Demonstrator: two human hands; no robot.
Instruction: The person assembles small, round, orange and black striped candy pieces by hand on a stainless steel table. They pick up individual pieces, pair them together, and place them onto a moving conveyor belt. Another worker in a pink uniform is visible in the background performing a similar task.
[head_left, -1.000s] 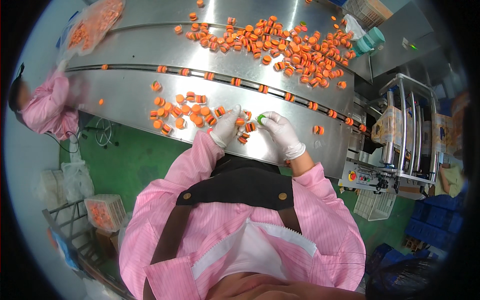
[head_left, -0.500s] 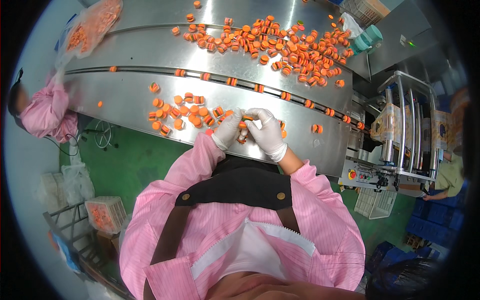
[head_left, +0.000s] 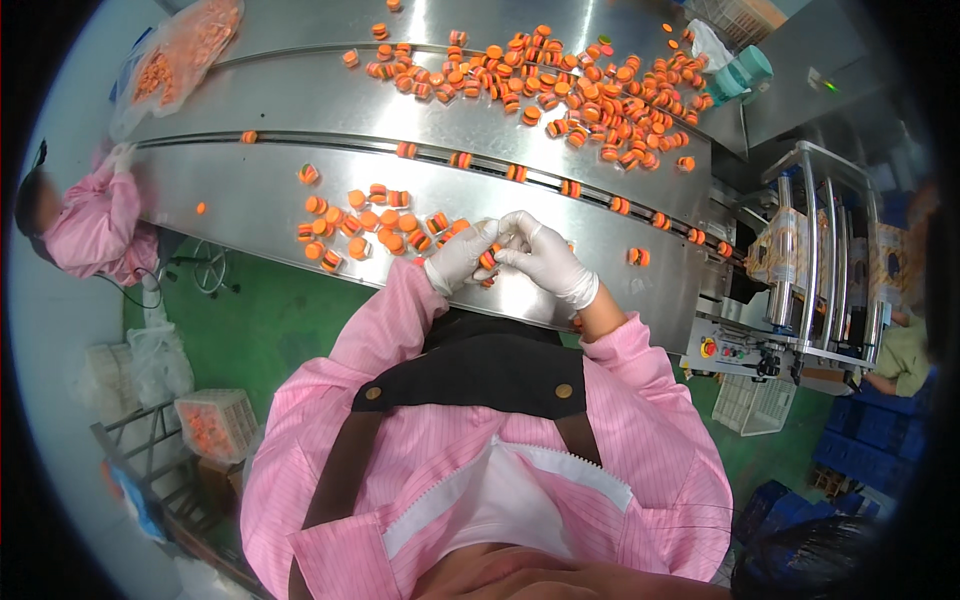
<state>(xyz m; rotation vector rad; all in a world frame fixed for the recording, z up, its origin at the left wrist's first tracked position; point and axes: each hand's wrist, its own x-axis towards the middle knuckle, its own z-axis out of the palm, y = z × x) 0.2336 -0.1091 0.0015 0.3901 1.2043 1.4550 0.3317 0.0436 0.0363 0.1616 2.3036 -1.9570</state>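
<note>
Both my hands, in white gloves, meet over the near edge of the steel table (head_left: 640,300). Between the fingertips is a small burger-shaped candy (head_left: 488,259), orange with darker layers. My left hand (head_left: 460,259) is closed against its left side. From the right, my right hand (head_left: 548,264) pinches it with bent fingers, which partly hide it. Just below the fingers another orange piece shows in part. To the left of my hands lies a loose group of the same candies (head_left: 389,220), several in clear wrappers. One pair of candies (head_left: 638,257) sits off to the right.
A narrow conveyor channel (head_left: 330,147) carries spaced candies across the table to a wrapping machine (head_left: 815,260) at right. Beyond lies a big candy pile (head_left: 600,100), with a teal container (head_left: 745,72) beside it. A co-worker (head_left: 95,215) stands at far left, near a candy-filled bag (head_left: 185,60).
The candies in the channel have moved right. My right hand has turned and shifted slightly right, and the candy between my fingers sits lower. The co-worker's gloved hand now shows at the channel's left end.
</note>
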